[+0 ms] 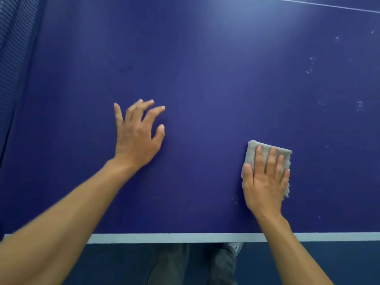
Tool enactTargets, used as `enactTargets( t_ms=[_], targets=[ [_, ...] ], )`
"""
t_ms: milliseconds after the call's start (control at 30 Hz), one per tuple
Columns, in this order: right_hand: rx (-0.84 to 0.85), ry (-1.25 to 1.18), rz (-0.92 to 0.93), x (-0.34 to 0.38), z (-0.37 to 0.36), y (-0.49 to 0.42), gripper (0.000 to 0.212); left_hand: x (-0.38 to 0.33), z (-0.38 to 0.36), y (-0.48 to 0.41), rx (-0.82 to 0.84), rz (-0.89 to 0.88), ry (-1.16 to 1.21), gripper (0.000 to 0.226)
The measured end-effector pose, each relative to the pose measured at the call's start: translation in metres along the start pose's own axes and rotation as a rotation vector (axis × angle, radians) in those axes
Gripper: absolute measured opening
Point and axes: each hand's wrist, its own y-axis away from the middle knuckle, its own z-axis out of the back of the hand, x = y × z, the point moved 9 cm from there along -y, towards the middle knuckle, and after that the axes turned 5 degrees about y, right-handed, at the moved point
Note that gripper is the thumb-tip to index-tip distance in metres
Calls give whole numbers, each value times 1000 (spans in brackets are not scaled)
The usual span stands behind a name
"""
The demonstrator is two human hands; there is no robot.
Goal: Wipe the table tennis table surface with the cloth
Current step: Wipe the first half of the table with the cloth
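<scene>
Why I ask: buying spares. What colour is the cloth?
The cloth is light grey, clearest in the head view.

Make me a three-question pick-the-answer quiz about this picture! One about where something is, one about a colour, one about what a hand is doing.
1. Where is the cloth?
A) on the floor
B) under the right hand
C) in a bucket

2. What colour is the table?
A) green
B) red
C) dark blue

3. What is the left hand doing?
A) spreading its fingers, holding nothing
B) making a fist
C) holding a bat

Answers: 1 B, straight fingers press it flat; 2 C, the top is dark blue; 3 A, its fingers are splayed, nothing in them.
</scene>
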Motion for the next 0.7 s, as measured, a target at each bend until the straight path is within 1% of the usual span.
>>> enactTargets(
  t_ms=[33,67,100,167,200,233,267,300,333,400,467,500,533,567,600,633,667,700],
  targets=[
    [2,-31,-58,-1,0,1,69,-10,-2,25,-4,-10,-8,47],
    [-13,-34,-48,10,-1,8,70,-19,-6,51,11,-3,-22,47],
    [-42,-16,45,29,-2,22,70,-26,-12,76,33,18,-40,48],
    [-66,46,396,76,-14,64,67,-38,-22,121,74,80,-68,51],
    [-76,83,568,88,-22,86,64,-44,-27,139,93,105,-82,53],
    [-84,113,679,89,-28,100,63,-50,-32,153,111,124,-95,54],
    [-90,127,728,80,-30,102,61,-55,-35,164,126,140,-103,54],
    [-99,138,717,65,-29,96,61,-61,-39,171,134,157,-107,54],
    [-105,148,657,45,-26,85,62,-67,-42,177,140,176,-108,54],
    [-69,123,424,-10,-18,53,66,-79,-49,181,150,214,-108,53],
    [-24,28,163,-64,-7,30,71,-96,-59,179,144,228,-108,53],
    [-22,-10,80,-78,-4,27,72,-104,-64,178,137,233,-104,52],
    [-34,-20,43,-80,-3,28,73,-112,-70,175,130,239,-97,52],
    [-60,-10,68,-72,-1,35,73,-120,-77,173,124,245,-90,51],
    [-89,12,162,-55,-2,46,71,-126,-83,171,119,254,-89,50],
    [-101,42,318,-34,-7,62,67,-129,-89,170,116,265,-98,50],
    [-104,77,514,-16,-16,83,64,-131,-94,171,114,276,-115,50],
    [-102,110,681,-7,-24,102,61,-131,-99,171,107,282,-137,50]
  ],
)
